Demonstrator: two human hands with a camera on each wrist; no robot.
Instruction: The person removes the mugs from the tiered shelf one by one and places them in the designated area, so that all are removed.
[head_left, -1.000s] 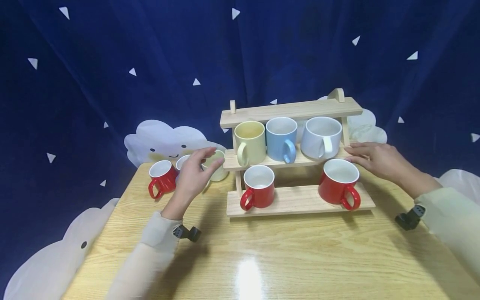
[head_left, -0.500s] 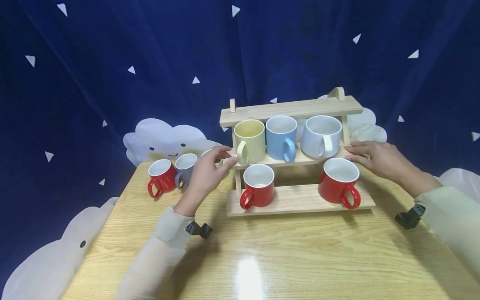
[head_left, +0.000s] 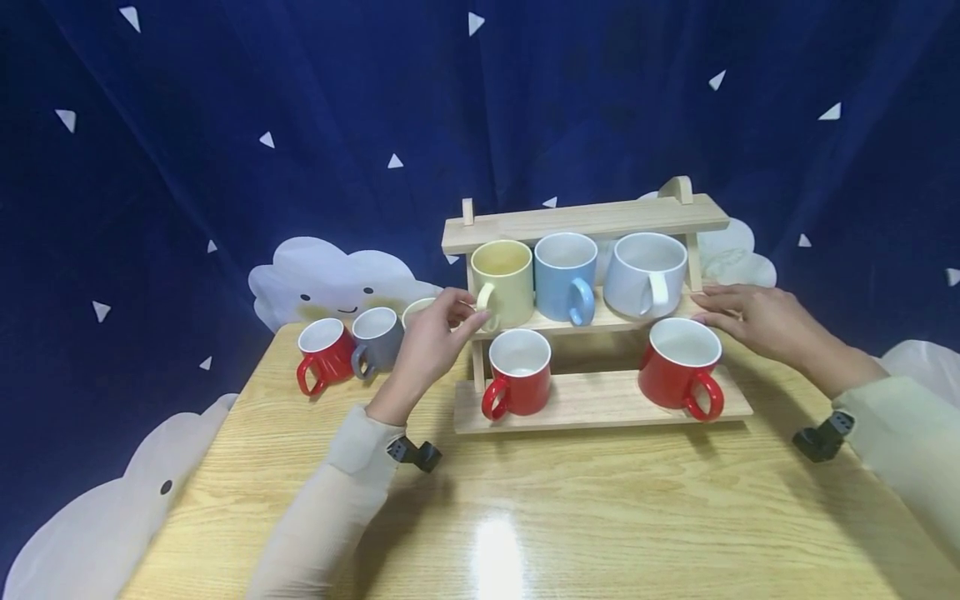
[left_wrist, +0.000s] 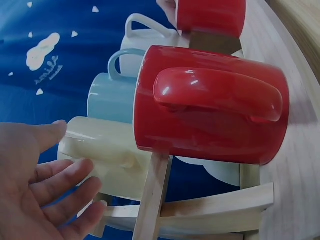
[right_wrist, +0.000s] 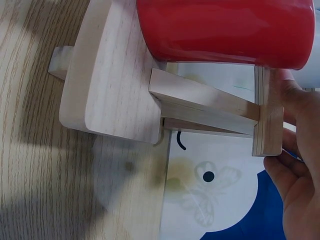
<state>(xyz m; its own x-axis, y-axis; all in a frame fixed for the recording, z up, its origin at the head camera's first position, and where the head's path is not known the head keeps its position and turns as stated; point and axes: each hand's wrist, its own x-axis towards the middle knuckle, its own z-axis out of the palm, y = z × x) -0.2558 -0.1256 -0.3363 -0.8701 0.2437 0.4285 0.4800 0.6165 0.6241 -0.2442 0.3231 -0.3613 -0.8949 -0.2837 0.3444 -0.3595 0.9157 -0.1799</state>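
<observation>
On a two-level wooden mug rack, a yellow mug, a light blue mug and a white mug stand on the middle shelf. Below them are two red mugs, a left one and a right one. My left hand is at the yellow mug's left side near its handle, fingers loosely bent; whether it touches is unclear. In the left wrist view its thumb lies close to the yellow mug. My right hand holds the middle shelf's right end between thumb and fingers.
Left of the rack, a red mug, a grey mug and a partly hidden pale mug stand on the wooden table. A dark blue curtain with white triangles and clouds hangs behind.
My left hand has moved right, away from the loose mugs on the table, to the yellow mug on the rack. The grey mug has come into fuller view. My right hand stays put.
</observation>
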